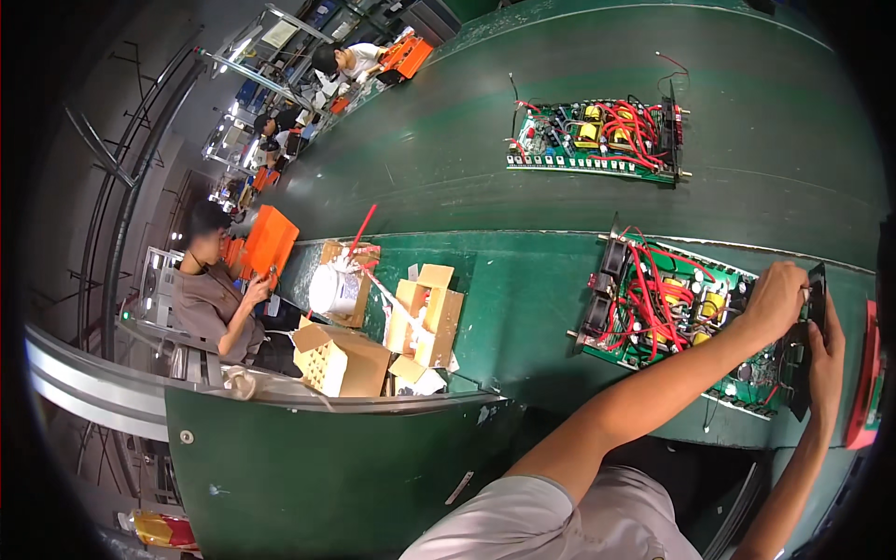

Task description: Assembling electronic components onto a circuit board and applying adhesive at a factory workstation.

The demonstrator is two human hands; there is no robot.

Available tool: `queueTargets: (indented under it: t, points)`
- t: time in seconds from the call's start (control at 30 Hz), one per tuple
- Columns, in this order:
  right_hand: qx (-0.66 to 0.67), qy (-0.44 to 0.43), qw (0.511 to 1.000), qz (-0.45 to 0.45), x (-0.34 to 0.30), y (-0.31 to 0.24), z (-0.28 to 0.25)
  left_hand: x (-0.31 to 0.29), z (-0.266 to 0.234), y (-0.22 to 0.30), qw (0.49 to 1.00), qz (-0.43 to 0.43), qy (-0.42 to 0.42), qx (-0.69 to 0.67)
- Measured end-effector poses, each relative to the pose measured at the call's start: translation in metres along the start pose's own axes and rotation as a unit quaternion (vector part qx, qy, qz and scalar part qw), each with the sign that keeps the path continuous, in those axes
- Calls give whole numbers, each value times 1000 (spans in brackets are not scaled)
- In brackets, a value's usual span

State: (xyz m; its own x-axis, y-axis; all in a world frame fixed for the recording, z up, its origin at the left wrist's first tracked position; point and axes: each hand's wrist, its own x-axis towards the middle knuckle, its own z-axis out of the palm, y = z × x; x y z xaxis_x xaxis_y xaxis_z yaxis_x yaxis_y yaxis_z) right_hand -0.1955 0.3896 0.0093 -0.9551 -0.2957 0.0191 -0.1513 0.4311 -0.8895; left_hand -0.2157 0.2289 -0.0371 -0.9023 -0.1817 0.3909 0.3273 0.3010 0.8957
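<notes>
A green circuit board [686, 303] with red wires, yellow-wrapped transformers and two black fans lies on the green bench in front of me. A black end panel [800, 397] stands upright along the board's right end. My left hand [777, 301] reaches across the board to the inner side of this panel, near its far end. Its fingers are pinched together, and whatever is between them is too small to make out. From the outer side, my right hand [825, 369] grips the panel, its fingers along the outer face.
Another wired circuit board [597, 140] lies on the dark green conveyor belt [411, 168] beyond. Left are open cardboard boxes [443, 327], a white tub [334, 289] and a seated person [219, 299] with an orange casing [271, 241]. A red casing [866, 383] stands at far right.
</notes>
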Motion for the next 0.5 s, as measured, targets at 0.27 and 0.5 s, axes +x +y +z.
queueTargets:
  t: [0.27, 0.5]
  points:
    - [10, 59, 998, -28, -1, 12, -20, 1, -23, 36, 990, 47, -133, 15]
    - [48, 62, 997, 12, -4, 0, -14, -2, -32, 54, 981, 86, -172, 1]
